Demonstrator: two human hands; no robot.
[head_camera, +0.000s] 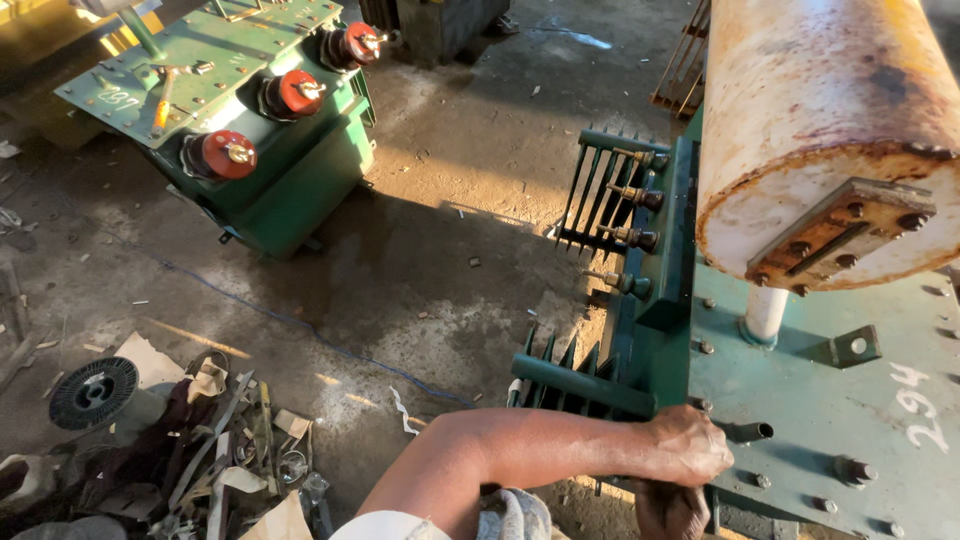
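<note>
We rest our left hand (688, 445) on the green transformer lid (820, 400) beside a short pipe stub (750, 432), right hand (670, 510) just below.

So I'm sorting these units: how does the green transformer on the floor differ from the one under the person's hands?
The floor transformer sits apart, whole in view, with three red bushings; the near transformer is cropped and carries a rusty white cylinder. Nobody touches the first; a hand rests on the second's lid edge. Both are green with bolted lids.

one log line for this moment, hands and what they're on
left hand: gripping short pipe stub on green transformer lid | right hand: below it at lid edge, grip unclear | second transformer: on floor
</note>
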